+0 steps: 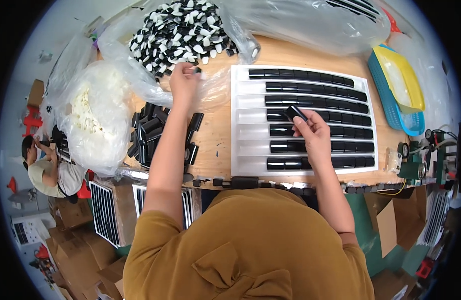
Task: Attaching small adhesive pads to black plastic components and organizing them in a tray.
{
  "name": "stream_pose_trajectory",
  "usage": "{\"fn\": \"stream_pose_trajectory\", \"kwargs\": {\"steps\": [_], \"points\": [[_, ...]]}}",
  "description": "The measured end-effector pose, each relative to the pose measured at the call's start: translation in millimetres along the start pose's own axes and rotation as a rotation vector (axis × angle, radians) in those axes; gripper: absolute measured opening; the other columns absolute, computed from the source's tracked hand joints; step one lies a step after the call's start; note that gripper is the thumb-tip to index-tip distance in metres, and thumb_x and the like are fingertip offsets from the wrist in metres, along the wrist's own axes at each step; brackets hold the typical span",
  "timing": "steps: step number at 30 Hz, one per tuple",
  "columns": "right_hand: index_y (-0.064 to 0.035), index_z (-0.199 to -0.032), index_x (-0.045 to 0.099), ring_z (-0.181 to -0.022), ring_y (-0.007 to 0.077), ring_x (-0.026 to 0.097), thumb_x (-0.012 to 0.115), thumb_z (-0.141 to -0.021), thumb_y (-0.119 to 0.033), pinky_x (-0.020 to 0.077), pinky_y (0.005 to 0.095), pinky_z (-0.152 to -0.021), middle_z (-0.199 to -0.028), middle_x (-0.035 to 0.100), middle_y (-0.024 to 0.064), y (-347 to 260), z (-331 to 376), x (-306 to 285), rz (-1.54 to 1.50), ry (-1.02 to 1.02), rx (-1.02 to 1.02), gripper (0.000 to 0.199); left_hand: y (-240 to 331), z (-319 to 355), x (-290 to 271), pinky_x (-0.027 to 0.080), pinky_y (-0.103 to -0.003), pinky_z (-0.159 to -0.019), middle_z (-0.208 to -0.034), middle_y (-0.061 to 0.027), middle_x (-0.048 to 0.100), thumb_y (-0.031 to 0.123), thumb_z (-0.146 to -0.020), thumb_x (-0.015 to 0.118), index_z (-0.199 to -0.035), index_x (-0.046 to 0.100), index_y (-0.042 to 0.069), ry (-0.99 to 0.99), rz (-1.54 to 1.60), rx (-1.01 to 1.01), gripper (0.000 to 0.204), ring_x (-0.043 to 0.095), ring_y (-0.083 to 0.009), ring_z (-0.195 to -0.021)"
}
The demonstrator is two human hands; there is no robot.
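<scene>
My right hand (313, 135) holds a small black rectangular cap (296, 113) over the middle rows of a white slotted tray (239, 120). Rows of glossy black caps (310, 90) lie in the tray's grooves. My left hand (184, 81) reaches to the edge of a clear plastic bag holding a heap of black-and-white small parts (178, 27) and pinches one of them at its fingertips. A loose pile of black caps (150, 132) lies on the wooden table (215, 145) beside my left forearm.
A bag of white parts (93, 112) sits at the left. A blue basket with a yellow one inside it (398, 87) stands at the right. Another person (43, 167) works at the lower left, and cardboard boxes and filled trays (103, 212) stand below the table edge.
</scene>
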State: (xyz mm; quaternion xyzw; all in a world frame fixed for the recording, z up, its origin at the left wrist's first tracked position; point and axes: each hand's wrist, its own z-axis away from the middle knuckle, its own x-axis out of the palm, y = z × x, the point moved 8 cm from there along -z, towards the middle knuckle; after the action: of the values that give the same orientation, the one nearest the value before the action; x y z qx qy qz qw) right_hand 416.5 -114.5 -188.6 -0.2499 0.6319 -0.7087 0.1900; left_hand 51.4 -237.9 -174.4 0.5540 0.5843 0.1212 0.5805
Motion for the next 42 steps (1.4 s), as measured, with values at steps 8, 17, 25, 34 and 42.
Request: {"fn": "stream_pose_trajectory", "kwargs": {"steps": [8,17,25,34,42], "points": [[-0.0008,-0.111,0.059,-0.066,0.0069,0.051,0.061,-0.093,-0.012,0.0423,0.0206,-0.061,-0.075,0.054,-0.0014,-11,16,33,-0.018,-0.174,0.024,0.021,99,152,37,0.056,-0.028,-0.08,-0.096,-0.0111,0.068,-0.007,-0.082,0.065,-0.114,0.063,-0.005,-0.633,0.872,-0.376,0.032,0.068,-0.0168,-0.085],[-0.0016,-0.112,0.058,-0.062,0.0032,0.048,0.061,-0.093,-0.012,0.0398,0.0184,-0.056,-0.076,0.06,-0.001,-16,30,34,0.133,-0.299,0.035,0.022,108,172,27,0.056,-0.027,-0.078,-0.096,-0.0129,0.069,-0.011,-0.079,0.067,-0.113,0.063,-0.005,-0.689,0.839,-0.37,0.034,0.069,-0.0171,-0.084],[-0.0011,-0.113,0.058,-0.058,0.0028,0.047,0.062,-0.093,-0.011,0.0385,0.0176,-0.053,-0.073,0.059,-0.0007,-23,42,42,0.257,-0.368,0.002,0.022,119,186,25,0.056,-0.026,-0.076,-0.092,-0.0123,0.07,-0.01,-0.078,0.069,-0.112,0.063,-0.006,-0.747,0.778,-0.382,0.035,0.07,-0.0176,-0.082],[0.0006,-0.114,0.057,-0.058,0.0029,0.048,0.061,-0.093,-0.011,0.0382,0.0176,-0.052,-0.073,0.062,0.0018,-37,52,51,0.233,-0.416,-0.027,0.024,124,194,17,0.057,-0.026,-0.077,-0.094,-0.0113,0.069,-0.01,-0.078,0.071,-0.111,0.063,-0.006,-0.756,0.749,-0.387,0.034,0.068,-0.0159,-0.084],[0.0014,-0.112,0.056,-0.055,0.0051,0.052,0.059,-0.094,-0.01,0.0415,0.0192,-0.051,-0.072,0.063,0.0044,-29,68,82,0.06,-0.57,0.162,0.021,121,166,13,0.041,-0.04,-0.103,-0.13,-0.0127,0.055,0.031,-0.1,0.047,-0.128,0.052,-0.001,-0.572,0.964,-0.319,0.043,0.051,-0.0211,-0.122]]}}
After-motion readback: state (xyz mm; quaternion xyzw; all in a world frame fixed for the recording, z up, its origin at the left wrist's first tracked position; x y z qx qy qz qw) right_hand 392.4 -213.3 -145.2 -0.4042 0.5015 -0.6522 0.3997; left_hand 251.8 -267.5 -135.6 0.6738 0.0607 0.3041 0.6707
